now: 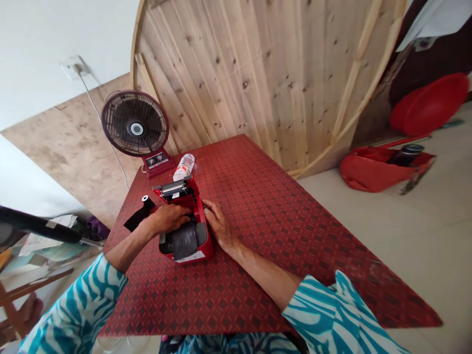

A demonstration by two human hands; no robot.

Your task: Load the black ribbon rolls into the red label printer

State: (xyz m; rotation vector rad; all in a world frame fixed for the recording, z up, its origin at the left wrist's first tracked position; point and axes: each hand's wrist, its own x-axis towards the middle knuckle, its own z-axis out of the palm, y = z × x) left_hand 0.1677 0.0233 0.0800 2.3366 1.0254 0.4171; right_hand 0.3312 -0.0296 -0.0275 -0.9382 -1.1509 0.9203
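A red label printer with its lid raised stands on the table. A wide black strip, which looks like printer ribbon, drapes over its near end. My left hand reaches into the body from the left, its fingers bent and close together; what the fingertips pinch, if anything, is hidden. Against the right wall of the printer lies my right hand, holding that side. A small black roll with a white core is left of the printer, beside a loose black length.
Behind the printer are a clear plastic bottle and a dark red fan. The red patterned table meets a large round wooden board. On the floor at right are a red bag and a red basin.
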